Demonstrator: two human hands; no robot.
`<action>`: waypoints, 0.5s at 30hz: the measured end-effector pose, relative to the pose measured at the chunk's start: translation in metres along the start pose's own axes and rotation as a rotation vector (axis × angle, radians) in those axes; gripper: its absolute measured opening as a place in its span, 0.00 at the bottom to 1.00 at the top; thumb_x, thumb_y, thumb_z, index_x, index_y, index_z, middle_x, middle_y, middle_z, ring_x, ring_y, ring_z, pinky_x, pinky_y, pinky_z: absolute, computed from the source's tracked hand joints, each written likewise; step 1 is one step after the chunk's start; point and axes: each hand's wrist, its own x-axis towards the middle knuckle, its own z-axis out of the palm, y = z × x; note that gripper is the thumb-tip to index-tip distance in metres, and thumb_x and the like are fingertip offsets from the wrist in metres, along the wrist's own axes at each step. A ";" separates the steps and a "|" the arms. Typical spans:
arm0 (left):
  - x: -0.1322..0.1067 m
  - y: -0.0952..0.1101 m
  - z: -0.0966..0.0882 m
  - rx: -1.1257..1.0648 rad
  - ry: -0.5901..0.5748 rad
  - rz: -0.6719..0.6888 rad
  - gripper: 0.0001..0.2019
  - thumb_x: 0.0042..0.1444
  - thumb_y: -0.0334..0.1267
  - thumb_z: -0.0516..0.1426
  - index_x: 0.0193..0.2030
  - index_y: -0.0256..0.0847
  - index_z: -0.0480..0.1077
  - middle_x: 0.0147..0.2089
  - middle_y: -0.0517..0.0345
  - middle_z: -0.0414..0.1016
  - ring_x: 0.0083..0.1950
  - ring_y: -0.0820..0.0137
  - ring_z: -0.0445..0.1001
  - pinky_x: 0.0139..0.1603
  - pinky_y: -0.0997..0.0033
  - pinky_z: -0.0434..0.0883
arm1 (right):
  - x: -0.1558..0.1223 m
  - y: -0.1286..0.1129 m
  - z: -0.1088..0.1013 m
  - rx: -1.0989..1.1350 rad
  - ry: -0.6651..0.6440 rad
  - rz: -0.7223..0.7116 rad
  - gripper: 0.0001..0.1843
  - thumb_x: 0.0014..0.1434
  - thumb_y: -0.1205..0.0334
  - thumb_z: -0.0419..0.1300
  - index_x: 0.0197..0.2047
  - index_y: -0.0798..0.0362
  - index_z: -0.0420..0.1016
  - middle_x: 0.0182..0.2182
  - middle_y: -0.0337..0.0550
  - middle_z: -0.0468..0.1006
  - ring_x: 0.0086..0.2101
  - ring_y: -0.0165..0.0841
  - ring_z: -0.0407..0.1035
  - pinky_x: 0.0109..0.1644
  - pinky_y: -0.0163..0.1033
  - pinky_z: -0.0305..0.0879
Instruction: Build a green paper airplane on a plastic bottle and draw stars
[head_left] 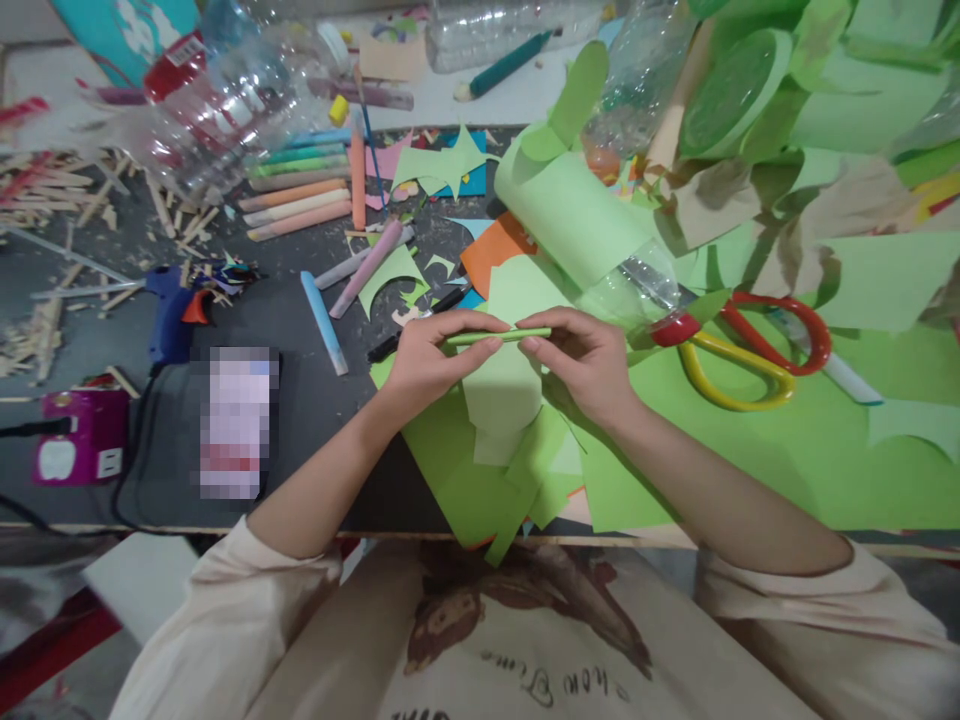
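Note:
Between both hands stretches a thin, narrow piece of green paper (499, 336), seen nearly edge-on; whether it is rolled or folded I cannot tell. My left hand (442, 360) pinches its left end between thumb and fingers. At the other end my right hand (585, 360) pinches it the same way. Beneath the hands lie pale green paper pieces (504, 400) and brighter green sheets (450, 480). Just beyond them, a plastic bottle wrapped in light green paper (562, 215) rests on its side, with leaf-shaped green paper at its far end and a red cap at its near end.
Scissors (739, 385) with red and yellow handles lie right of the bottle. Leftward are a phone (236, 425), a blue glue gun (171, 310), a purple plug adapter (82, 435) and several markers (300, 205). Clear plastic bottles (232, 110) and wood sticks (52, 190) fill the far left.

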 end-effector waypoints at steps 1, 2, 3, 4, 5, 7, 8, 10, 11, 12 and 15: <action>0.000 0.000 0.000 0.002 0.013 0.008 0.11 0.56 0.48 0.66 0.35 0.42 0.81 0.38 0.55 0.85 0.39 0.67 0.82 0.41 0.70 0.78 | 0.000 0.000 0.000 -0.002 0.007 0.001 0.06 0.53 0.55 0.72 0.34 0.45 0.84 0.30 0.37 0.83 0.29 0.30 0.73 0.34 0.40 0.72; 0.000 0.000 0.000 0.007 0.028 0.016 0.11 0.55 0.48 0.66 0.34 0.42 0.81 0.37 0.55 0.85 0.39 0.67 0.82 0.41 0.70 0.78 | 0.000 0.000 0.000 -0.007 0.014 0.003 0.07 0.53 0.53 0.72 0.34 0.45 0.84 0.30 0.37 0.82 0.28 0.30 0.72 0.33 0.40 0.71; 0.000 0.000 -0.001 0.014 0.046 0.020 0.11 0.54 0.48 0.67 0.34 0.42 0.80 0.36 0.55 0.85 0.38 0.67 0.82 0.41 0.70 0.78 | 0.000 0.001 0.000 -0.011 0.020 0.004 0.09 0.53 0.51 0.72 0.34 0.45 0.83 0.30 0.37 0.82 0.27 0.29 0.71 0.32 0.39 0.71; 0.000 0.001 -0.001 0.020 0.066 0.022 0.12 0.54 0.49 0.67 0.33 0.42 0.80 0.35 0.55 0.84 0.38 0.67 0.82 0.41 0.69 0.77 | -0.001 0.001 0.000 -0.014 0.026 0.001 0.10 0.53 0.50 0.72 0.35 0.45 0.83 0.30 0.37 0.82 0.27 0.29 0.71 0.31 0.39 0.71; 0.001 0.001 -0.001 0.024 0.083 0.017 0.12 0.54 0.49 0.67 0.33 0.42 0.79 0.35 0.55 0.84 0.38 0.67 0.81 0.41 0.69 0.77 | -0.001 0.002 0.000 -0.015 0.031 -0.006 0.10 0.54 0.49 0.71 0.35 0.45 0.83 0.30 0.37 0.82 0.27 0.29 0.70 0.31 0.38 0.70; 0.001 0.002 -0.002 0.013 0.100 -0.001 0.13 0.53 0.50 0.67 0.33 0.41 0.79 0.35 0.56 0.83 0.38 0.68 0.80 0.40 0.69 0.76 | -0.001 0.003 0.000 -0.006 0.040 -0.026 0.11 0.54 0.48 0.71 0.35 0.45 0.83 0.30 0.37 0.81 0.27 0.29 0.70 0.31 0.38 0.70; 0.001 0.002 -0.002 -0.002 0.103 -0.005 0.13 0.53 0.50 0.67 0.33 0.41 0.78 0.35 0.56 0.82 0.37 0.68 0.80 0.40 0.69 0.76 | -0.001 0.004 0.000 0.000 0.046 -0.035 0.11 0.55 0.48 0.71 0.35 0.45 0.83 0.30 0.37 0.81 0.27 0.29 0.70 0.31 0.38 0.69; 0.001 0.002 -0.002 -0.030 0.102 -0.003 0.13 0.53 0.49 0.67 0.33 0.41 0.78 0.35 0.56 0.81 0.37 0.69 0.79 0.39 0.70 0.76 | 0.000 0.004 0.000 0.001 0.056 -0.040 0.12 0.55 0.47 0.70 0.35 0.45 0.82 0.30 0.37 0.80 0.28 0.29 0.70 0.31 0.38 0.69; 0.001 0.001 -0.002 -0.037 0.101 0.002 0.13 0.54 0.49 0.67 0.33 0.41 0.77 0.35 0.56 0.81 0.37 0.69 0.79 0.39 0.70 0.75 | 0.000 0.004 0.000 -0.004 0.057 -0.038 0.13 0.55 0.46 0.70 0.35 0.46 0.82 0.30 0.37 0.80 0.28 0.29 0.70 0.31 0.38 0.69; 0.001 0.001 -0.002 -0.037 0.103 0.011 0.12 0.54 0.49 0.67 0.33 0.41 0.77 0.35 0.56 0.81 0.36 0.69 0.79 0.39 0.70 0.75 | 0.000 0.004 0.000 -0.009 0.054 -0.034 0.14 0.55 0.45 0.70 0.35 0.46 0.82 0.30 0.37 0.79 0.28 0.29 0.70 0.31 0.38 0.69; 0.001 -0.001 -0.003 -0.008 0.104 0.019 0.13 0.54 0.50 0.67 0.32 0.42 0.76 0.34 0.56 0.80 0.36 0.69 0.78 0.38 0.69 0.75 | 0.001 0.004 0.000 -0.015 0.029 -0.026 0.16 0.54 0.43 0.69 0.35 0.46 0.81 0.30 0.38 0.79 0.28 0.30 0.69 0.31 0.39 0.68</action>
